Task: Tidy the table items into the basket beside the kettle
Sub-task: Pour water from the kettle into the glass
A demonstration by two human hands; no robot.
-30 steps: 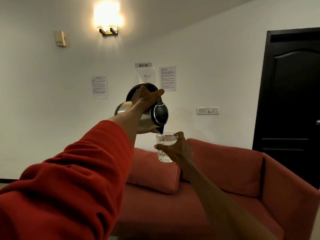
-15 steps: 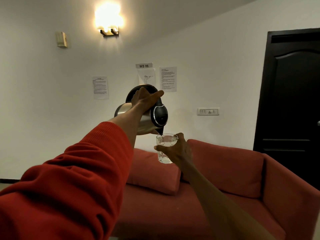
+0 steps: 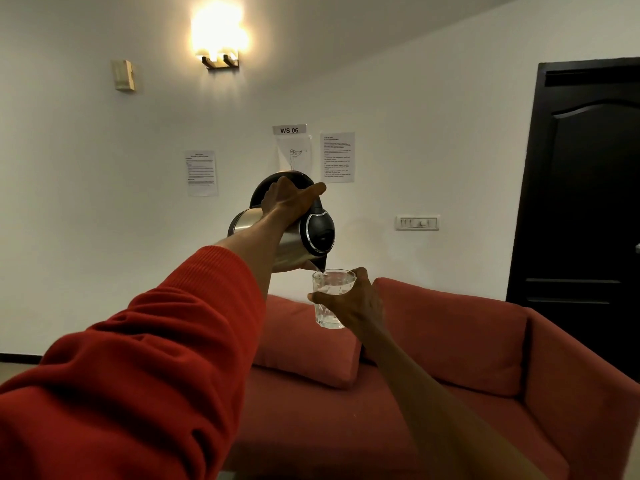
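Kettle (image 3: 304, 237) is the only one of the task's things in view: it hangs in the air at about twelve o'clock from the person, tilted spout-down, with its black handle arching over the top. The left hand (image 3: 289, 202) has its fingers (image 3: 313, 189) wrapped round that handle, closed on it, the red sleeve (image 3: 145, 358) reaching up from seven o'clock. Just below the spout, at roughly one o'clock, the right hand (image 3: 353, 304) holds a clear glass (image 3: 330, 299), fingers closed round its far side; the spout sits right over the rim, nearly touching it.

Against the pictures from a second and half a second ago, very little has moved. The kettle keeps the same tilt, the glass stays under the spout, and both arms hold their line. A little water shows in the glass, but the pictures do not let me say whether the level has risen.

For the tidying, this reads as a pause, not progress. Neither the basket nor the bench with its items is in view; the camera looks up at a white wall, a lit wall lamp (image 3: 220, 46) at eleven o'clock, a dark door (image 3: 588, 202) at two o'clock, and a red sofa (image 3: 450, 358) below. My judgement is that pouring must end and both hands be freed before anything can go into the basket.
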